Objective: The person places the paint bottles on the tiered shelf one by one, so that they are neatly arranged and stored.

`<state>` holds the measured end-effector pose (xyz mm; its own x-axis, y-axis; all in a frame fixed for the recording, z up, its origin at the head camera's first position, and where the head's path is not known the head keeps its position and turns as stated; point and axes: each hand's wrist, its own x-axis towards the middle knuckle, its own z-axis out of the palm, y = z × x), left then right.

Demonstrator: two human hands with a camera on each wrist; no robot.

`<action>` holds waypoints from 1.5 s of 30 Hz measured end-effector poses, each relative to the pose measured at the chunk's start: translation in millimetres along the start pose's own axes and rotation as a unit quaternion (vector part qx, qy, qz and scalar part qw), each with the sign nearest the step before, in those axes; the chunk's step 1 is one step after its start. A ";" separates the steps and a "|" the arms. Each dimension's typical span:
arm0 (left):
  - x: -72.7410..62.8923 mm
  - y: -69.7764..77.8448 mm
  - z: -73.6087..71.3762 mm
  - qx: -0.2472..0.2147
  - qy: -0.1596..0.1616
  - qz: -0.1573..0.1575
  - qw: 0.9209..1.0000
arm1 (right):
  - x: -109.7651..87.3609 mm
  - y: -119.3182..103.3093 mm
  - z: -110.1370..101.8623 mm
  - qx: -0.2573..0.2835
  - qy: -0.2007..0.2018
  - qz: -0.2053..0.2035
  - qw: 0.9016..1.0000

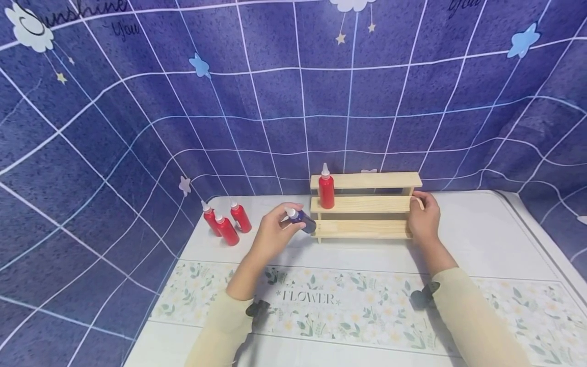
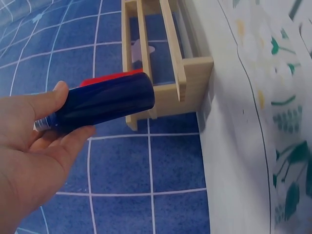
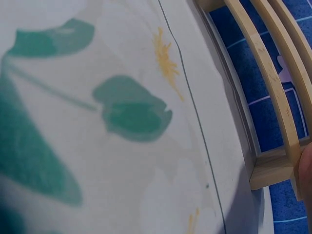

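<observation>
My left hand [image 1: 273,232] pinches a dark blue squeeze bottle [image 1: 303,223] with a white nozzle, tilted, by the left end of a three-tier wooden rack [image 1: 362,227]. In the left wrist view the blue bottle [image 2: 105,101] lies between thumb and fingers, its base toward the rack [image 2: 195,80]. On the rack's middle tier, at its left end, a red squeeze bottle [image 1: 326,192] stands upright. My right hand [image 1: 424,216] holds the rack's right end. Only a sliver of that hand [image 3: 306,175] shows in the right wrist view, beside the rack [image 3: 273,170].
Several red squeeze bottles [image 1: 228,230] stand together on the white table at the left. A flower-printed strip [image 1: 367,306] runs across the table in front of the rack. Behind it hangs a blue gridded cloth [image 1: 275,102].
</observation>
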<state>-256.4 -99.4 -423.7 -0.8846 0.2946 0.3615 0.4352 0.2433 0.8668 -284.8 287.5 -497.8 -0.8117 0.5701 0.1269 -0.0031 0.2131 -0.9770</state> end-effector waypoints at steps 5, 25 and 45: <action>1.2 -1.1 8.0 -0.011 -0.012 0.010 1.000 | 0.6 -0.7 0.5 -0.004 -0.002 0.004 1.000; 7.1 7.9 29.9 -0.001 -0.022 0.033 0.999 | 0.9 0.5 -0.9 -0.001 -0.008 0.001 1.000; 15.5 6.2 52.2 -0.034 -0.042 0.076 0.996 | 0.7 1.4 -1.1 -0.006 -0.009 0.001 1.000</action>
<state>-258.7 -45.1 -430.6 -0.7906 0.4005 0.4632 0.5489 0.1281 0.8260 -284.8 289.0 -498.8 -0.8217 0.5567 0.1221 0.0055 0.2219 -0.9751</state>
